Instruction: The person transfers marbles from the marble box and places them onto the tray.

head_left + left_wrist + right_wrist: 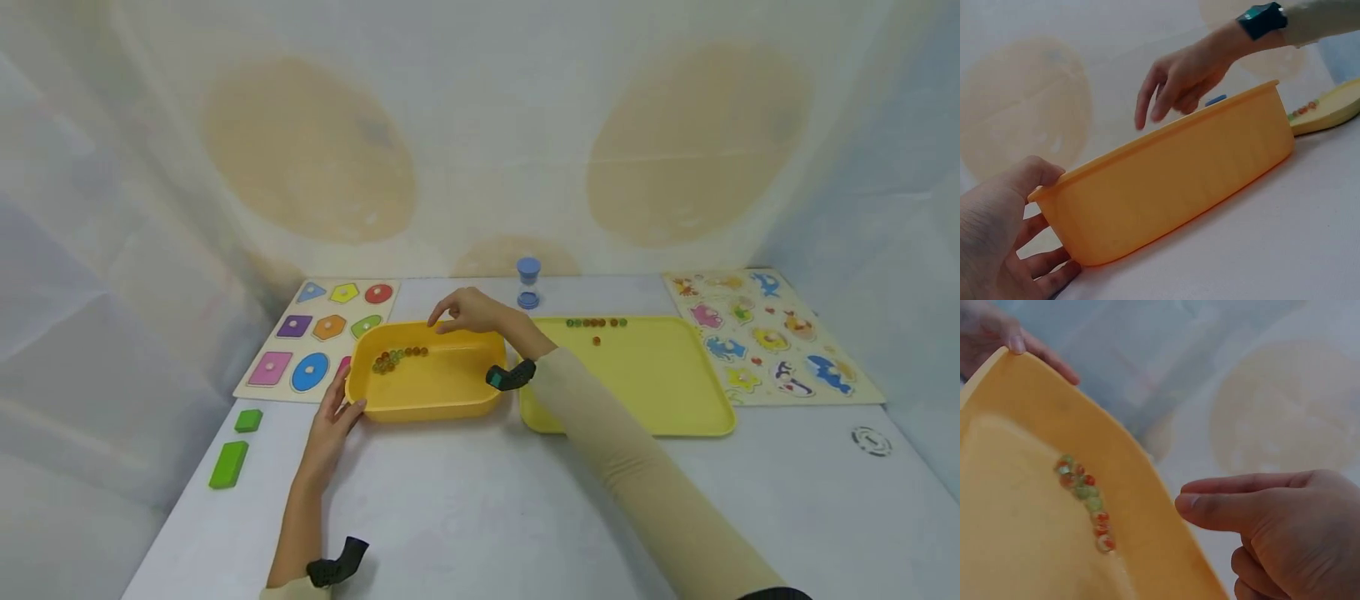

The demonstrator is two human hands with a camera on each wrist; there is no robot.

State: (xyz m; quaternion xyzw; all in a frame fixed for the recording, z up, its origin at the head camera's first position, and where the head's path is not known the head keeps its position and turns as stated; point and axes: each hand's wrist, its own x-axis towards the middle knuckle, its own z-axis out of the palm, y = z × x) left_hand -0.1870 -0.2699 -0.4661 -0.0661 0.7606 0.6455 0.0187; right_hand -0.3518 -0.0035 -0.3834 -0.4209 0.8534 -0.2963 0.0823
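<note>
An orange-yellow plastic basin rests on the white table in front of the person. Inside, along its left and far side, several red and green glass marbles lie in a cluster with a short row trailing off it. The left hand grips the basin's left end, thumb on the rim and fingers against the outer wall. Above the far rim hovers the right hand, its thumb and index finger extended and the other fingers bent. No marble shows between its fingertips in the right wrist view.
Right of the basin lies a yellow tray with several marbles lined along its far edge. A blue sand timer stands behind. Shape puzzle at left, animal puzzle at right, green blocks front left, round printed disc far right.
</note>
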